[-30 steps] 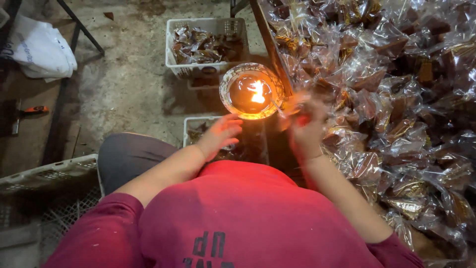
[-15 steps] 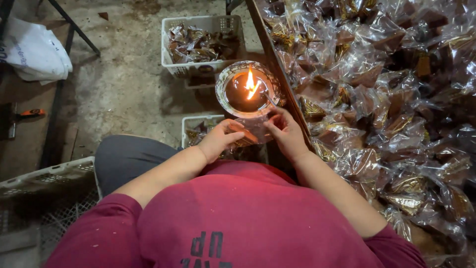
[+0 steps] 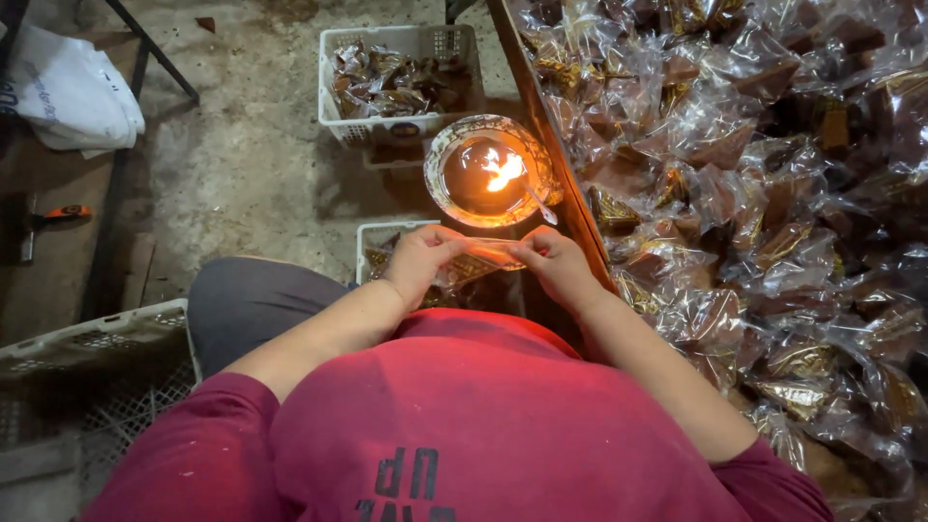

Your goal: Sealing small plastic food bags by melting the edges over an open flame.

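Observation:
My left hand (image 3: 418,259) and my right hand (image 3: 551,263) pinch the two ends of a small clear plastic packet (image 3: 488,253), stretched flat between them just below a round bowl (image 3: 445,145) with a burning flame (image 3: 503,171) in it. A thin metal stick (image 3: 537,201) leans on the bowl's near rim. Right of my hands lies a large heap of clear-wrapped brown sweets (image 3: 764,193).
A white crate (image 3: 338,126) of wrapped sweets stands beyond the bowl, a second white crate (image 3: 372,237) under my hands. An empty crate (image 3: 87,338) sits at left, a white bag (image 3: 72,92) and metal legs (image 3: 150,48) at far left. A wooden edge (image 3: 541,116) borders the heap.
My right hand came back from the heap on the right with a packet. Both hands now hold it stretched flat near the flame.

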